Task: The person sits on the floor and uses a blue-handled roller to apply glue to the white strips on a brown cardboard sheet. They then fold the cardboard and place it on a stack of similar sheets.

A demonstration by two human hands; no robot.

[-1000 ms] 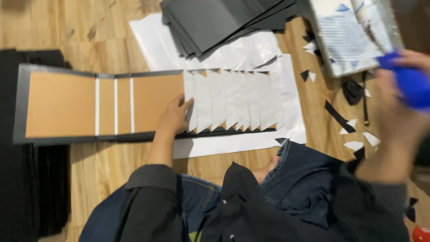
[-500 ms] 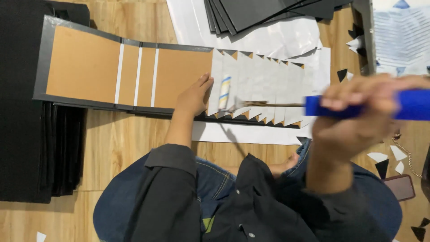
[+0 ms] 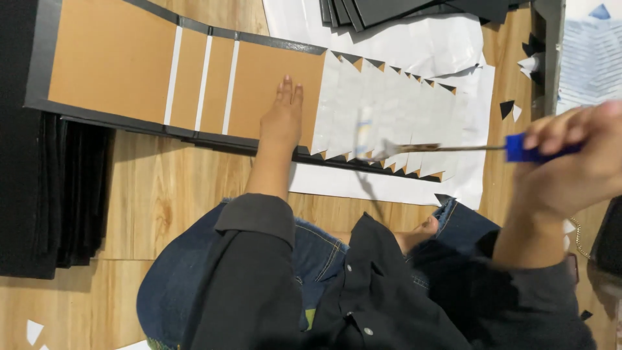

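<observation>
The brush head (image 3: 366,139) is a motion blur; the black sheet stack (image 3: 414,10) runs off the top edge

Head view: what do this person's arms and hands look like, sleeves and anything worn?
Both hands are bare: no gloves, and no rings or watch that I can make out. The left hand shows a dark charcoal sleeve pushed up, with a cuff, leaving the forearm bare. The right hand has a matching dark sleeve further up, blurred.
</observation>
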